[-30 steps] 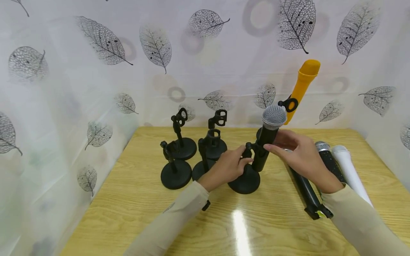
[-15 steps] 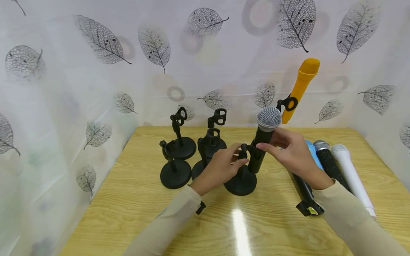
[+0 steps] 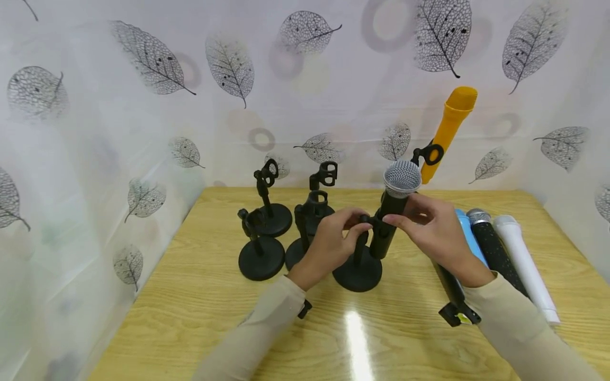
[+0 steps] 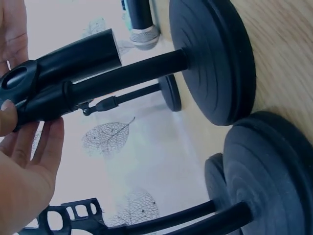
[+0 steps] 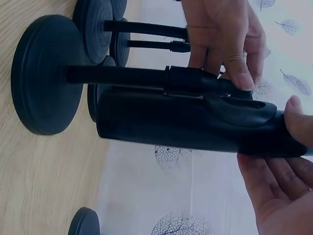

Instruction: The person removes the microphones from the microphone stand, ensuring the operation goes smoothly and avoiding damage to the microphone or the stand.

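A black microphone [image 3: 388,233] with a silver mesh head [image 3: 402,179] leans slightly right, seated in the clip [image 5: 242,110] of a small black desk stand. The stand's round base [image 3: 357,272] rests on the table. My right hand [image 3: 436,233] holds the microphone's body below the head, thumb on the near side and fingers behind. With thumb and fingers my left hand [image 3: 331,243] pinches the joint beneath the clip. In the left wrist view the microphone's lower end [image 4: 98,51] runs close beside the stand's pole [image 4: 129,73].
Several black stands with bare clips, one with its base [image 3: 261,258] nearest, stand left on the wooden table [image 3: 190,317]. Behind, a yellow microphone [image 3: 448,132] sits in a clip. Blue [image 3: 469,238], speckled black [image 3: 495,248] and white [image 3: 524,264] microphones lie right, beside another black one under my right wrist.
The black microphone and its stand have shifted slightly left. My left thumb and fingers have moved up onto the clip's joint. The blue microphone has come into sight beside my right arm.
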`<state>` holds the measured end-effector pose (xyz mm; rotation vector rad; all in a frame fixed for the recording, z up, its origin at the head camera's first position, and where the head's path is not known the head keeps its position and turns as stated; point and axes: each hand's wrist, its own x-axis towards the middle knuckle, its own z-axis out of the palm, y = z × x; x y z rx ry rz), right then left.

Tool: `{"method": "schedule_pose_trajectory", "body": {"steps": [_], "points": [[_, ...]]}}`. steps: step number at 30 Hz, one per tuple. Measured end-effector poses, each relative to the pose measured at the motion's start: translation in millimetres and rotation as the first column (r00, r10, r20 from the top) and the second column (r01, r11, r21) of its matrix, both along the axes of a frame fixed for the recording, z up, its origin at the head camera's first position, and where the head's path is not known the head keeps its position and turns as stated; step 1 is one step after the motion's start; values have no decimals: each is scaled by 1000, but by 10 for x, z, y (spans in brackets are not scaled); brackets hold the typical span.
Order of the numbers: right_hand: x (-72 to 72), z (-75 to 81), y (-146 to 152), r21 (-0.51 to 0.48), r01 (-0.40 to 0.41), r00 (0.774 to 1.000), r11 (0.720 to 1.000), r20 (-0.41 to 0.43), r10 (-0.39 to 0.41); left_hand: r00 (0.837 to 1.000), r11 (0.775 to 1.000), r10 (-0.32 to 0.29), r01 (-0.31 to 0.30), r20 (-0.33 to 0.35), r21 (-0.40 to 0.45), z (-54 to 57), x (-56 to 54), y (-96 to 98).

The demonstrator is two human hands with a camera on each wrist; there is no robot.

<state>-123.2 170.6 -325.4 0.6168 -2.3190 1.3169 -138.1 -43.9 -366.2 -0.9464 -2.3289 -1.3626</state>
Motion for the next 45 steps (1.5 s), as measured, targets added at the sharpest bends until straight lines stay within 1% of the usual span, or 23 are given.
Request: {"method": "schedule_pose_trajectory", "body": {"steps": [2,5,17,23,32,39,45], "points": [[0,-4,-7,15,21,1000,1000,-19,-21,1000,1000,-14,14,2,4,-7,-5,3],[3,-6,-19,9,30,999,999,-26,-30,1000,1000,-26,26,16,5,-15,-15,1],[13,43,-58,-12,33,999,999,-14,-33,999,999,-36,36,-6,-15,-8,-31,3],[12,90,-46,16,37,999,999,-33,-37,999,999,-44,44,3,-9,7,-25,7],[8,195,-50,14,44,999,999,-5,-44,999,999,-29,29,15,-23,11,-18,5],[4,292,-51,10,31,999,999,22,-31,999,999,-32,32,23,-23,21,-3,6],[7,380,-41,5,35,999,999,39,-35,999,999,-31,31,20,-20,16,-4,9]]}}
